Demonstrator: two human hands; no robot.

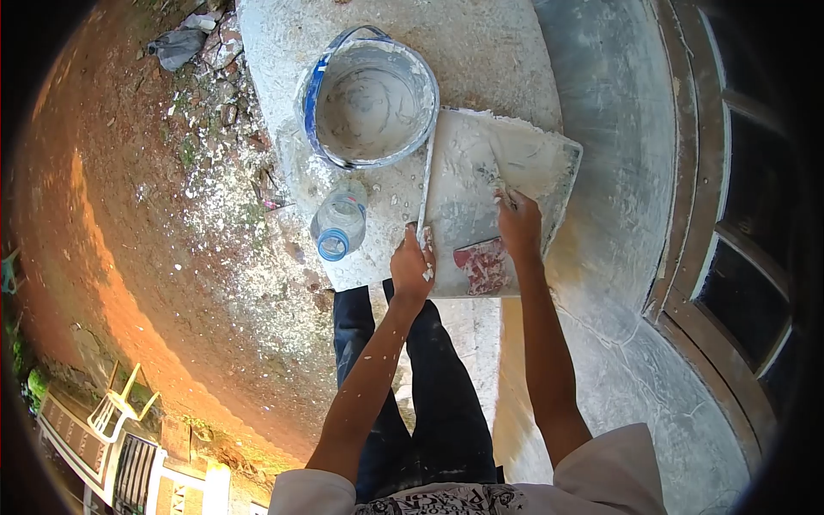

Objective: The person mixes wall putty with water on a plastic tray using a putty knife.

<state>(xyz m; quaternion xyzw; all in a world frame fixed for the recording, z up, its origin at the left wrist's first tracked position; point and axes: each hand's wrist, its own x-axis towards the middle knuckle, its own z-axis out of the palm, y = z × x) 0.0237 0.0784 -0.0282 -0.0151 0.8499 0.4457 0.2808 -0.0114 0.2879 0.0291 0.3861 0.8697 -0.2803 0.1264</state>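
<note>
My left hand [414, 268] is closed on the left edge of a flat mixing board [463, 193], with white paste stuck to its fingers. Over the board's right part, my right hand [520, 225] grips a small tool [500, 182], whose far end rests in the grey-white paste. A red scraper [483, 264], smeared with paste, lies on the board between my hands. Beyond my left hand stands a bucket [373, 103] with a blue rim and pale paste inside. A clear plastic bottle [341, 225] with a blue neck is left of the board.
The board and bucket are on a rough concrete slab [481, 51]. Debris and white splashes cover the dirt ground [172, 232] at left, near a dark rag [178, 48]. A framed window [742, 232] is at right, a yellow chair [120, 405] at lower left.
</note>
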